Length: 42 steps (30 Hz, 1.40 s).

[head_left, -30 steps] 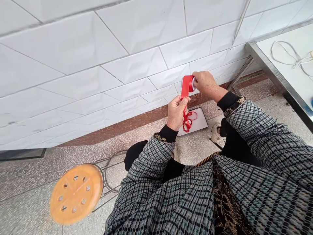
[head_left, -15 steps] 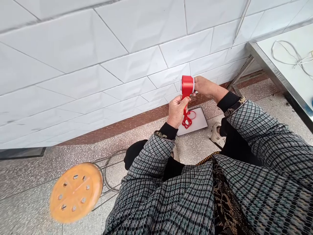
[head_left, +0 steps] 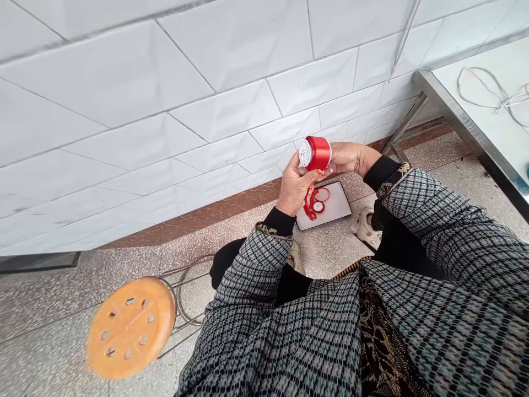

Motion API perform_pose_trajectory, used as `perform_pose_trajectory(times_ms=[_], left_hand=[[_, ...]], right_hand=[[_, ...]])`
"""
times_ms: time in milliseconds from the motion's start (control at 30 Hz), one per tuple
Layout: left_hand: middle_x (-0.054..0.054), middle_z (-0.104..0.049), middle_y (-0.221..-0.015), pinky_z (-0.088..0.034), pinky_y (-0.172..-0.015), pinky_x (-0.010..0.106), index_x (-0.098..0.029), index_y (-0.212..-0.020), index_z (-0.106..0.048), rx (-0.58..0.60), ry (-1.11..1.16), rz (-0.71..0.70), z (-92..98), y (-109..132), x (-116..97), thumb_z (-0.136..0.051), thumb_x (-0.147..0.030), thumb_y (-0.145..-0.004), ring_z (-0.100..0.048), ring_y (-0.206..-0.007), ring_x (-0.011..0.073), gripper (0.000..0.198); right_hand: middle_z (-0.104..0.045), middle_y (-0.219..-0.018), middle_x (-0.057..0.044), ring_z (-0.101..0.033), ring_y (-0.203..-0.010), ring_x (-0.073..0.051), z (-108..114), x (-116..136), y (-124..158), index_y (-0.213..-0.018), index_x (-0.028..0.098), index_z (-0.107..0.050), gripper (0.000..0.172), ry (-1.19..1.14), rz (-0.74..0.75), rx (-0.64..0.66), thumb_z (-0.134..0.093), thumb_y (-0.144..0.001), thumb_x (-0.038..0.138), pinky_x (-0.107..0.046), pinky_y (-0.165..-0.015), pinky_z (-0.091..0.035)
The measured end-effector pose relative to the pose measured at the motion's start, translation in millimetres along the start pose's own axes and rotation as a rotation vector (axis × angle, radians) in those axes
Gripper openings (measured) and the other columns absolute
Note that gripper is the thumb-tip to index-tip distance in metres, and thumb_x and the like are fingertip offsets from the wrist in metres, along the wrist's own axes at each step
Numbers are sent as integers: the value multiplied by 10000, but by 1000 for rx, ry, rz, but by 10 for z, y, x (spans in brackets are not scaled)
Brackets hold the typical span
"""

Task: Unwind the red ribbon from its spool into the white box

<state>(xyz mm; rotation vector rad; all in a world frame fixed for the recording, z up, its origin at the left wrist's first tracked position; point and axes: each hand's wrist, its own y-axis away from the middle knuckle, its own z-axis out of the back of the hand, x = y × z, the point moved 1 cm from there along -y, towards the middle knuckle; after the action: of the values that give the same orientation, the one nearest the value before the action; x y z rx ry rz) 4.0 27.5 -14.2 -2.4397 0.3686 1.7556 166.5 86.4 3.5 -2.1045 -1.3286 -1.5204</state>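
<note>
A spool of red ribbon (head_left: 319,153) is held up between both hands, its white labelled end (head_left: 305,153) turned to the left. My left hand (head_left: 292,184) grips it from the left and below, thumb on the ribbon near the spool's lower edge. Around the right end curl the fingers of my right hand (head_left: 347,157), partly hidden behind the spool. Loose red ribbon (head_left: 309,204) hangs below my left hand. Under it on the floor lies a white board (head_left: 336,205) with a dark edge, and on it what looks like a small red-rimmed white spool (head_left: 318,207).
An orange round stool (head_left: 131,328) with holes and wire legs stands at the lower left. To the right is a metal-framed table (head_left: 450,105) with a coiled white cable (head_left: 481,71). A white tiled wall (head_left: 239,60) rises straight ahead.
The ribbon spool has dropped slightly and turned, so its labelled end now shows. My left fingers have moved up beside it, and the white centre of the small spool below has come into view.
</note>
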Motion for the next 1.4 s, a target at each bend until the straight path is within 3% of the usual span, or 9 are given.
perform_pose_trajectory(times_ms=[133, 300, 433, 533, 767, 933, 1067, 1300, 1400], left_hand=[[-43, -726, -684, -281, -351, 209, -240, -1285, -695, 9, -23, -22, 62, -17, -26, -1065, -513, -651, -421, -360, 35, 783], [-86, -617, -616, -225, -339, 235, -239, -1254, -685, 10, -3, -10, 102, -22, -32, -1068, -513, -665, -374, -344, 34, 754], [-135, -478, -515, -214, -349, 234, -249, -1119, -666, 5, 45, 22, 79, -1, -58, -1039, -625, -662, -314, -333, 37, 699], [-144, -448, -493, -231, -359, 219, -252, -1014, -644, 2, 57, 54, 20, 27, -74, -1039, -633, -645, -294, -344, 36, 661], [-107, -455, -489, -287, -394, 212, -204, -859, -720, -98, -92, 6, -60, 81, 24, -907, -641, -812, -331, -382, 47, 478], [-65, -545, -562, -315, -419, 216, -188, -851, -800, -140, -236, -149, -33, 83, 101, -889, -576, -827, -391, -437, 53, 398], [-64, -540, -556, -298, -407, 215, -187, -830, -804, -112, -174, -105, -46, 56, 119, -899, -589, -805, -357, -420, 49, 413], [-70, -509, -501, -286, -401, 214, -195, -831, -790, -80, -160, -71, -79, 76, 96, -897, -581, -822, -340, -396, 56, 400], [-67, -523, -519, -277, -401, 220, -198, -820, -762, -97, -185, -71, -53, 60, 98, -890, -564, -838, -337, -404, 57, 388]], right_hand=[[-600, -583, 41, -482, -476, -58, -58, -27, -19, -792, 169, -607, 379, 72, -51, -43, -871, -960, 385, -248, -673, -643], [-640, -608, -4, -516, -509, -88, -88, 53, 59, -787, 171, -621, 390, 394, 33, -30, -755, -1036, 440, -193, -542, -486], [-785, -870, -51, -678, -757, -144, -72, 182, 153, -996, 138, -736, 91, 897, 286, -417, -714, -1005, 225, -239, -743, -520], [-825, -1072, -81, -736, -985, -211, -100, 245, 189, -1139, 148, -773, 208, 1199, 409, -626, -645, -977, 121, -293, -877, -522], [-823, -994, -134, -767, -1027, -319, 116, 390, 267, -1168, 114, -794, 289, 1471, 152, -943, -564, -998, 78, -387, -914, -551], [-790, -771, -64, -777, -798, -220, 134, 418, 270, -1020, 109, -802, 205, 1199, 67, -792, -598, -999, 90, -293, -821, -564], [-731, -656, -18, -735, -676, -152, 3, 420, 261, -872, 122, -767, 242, 948, 93, -618, -599, -1036, 178, -223, -725, -542], [-656, -580, -6, -652, -588, -132, 94, 409, 243, -778, 137, -719, 239, 793, 95, -595, -606, -989, 124, -231, -660, -501], [-659, -601, -9, -620, -580, -120, 109, 394, 254, -756, 150, -694, 226, 738, 124, -487, -647, -976, 130, -238, -665, -493]])
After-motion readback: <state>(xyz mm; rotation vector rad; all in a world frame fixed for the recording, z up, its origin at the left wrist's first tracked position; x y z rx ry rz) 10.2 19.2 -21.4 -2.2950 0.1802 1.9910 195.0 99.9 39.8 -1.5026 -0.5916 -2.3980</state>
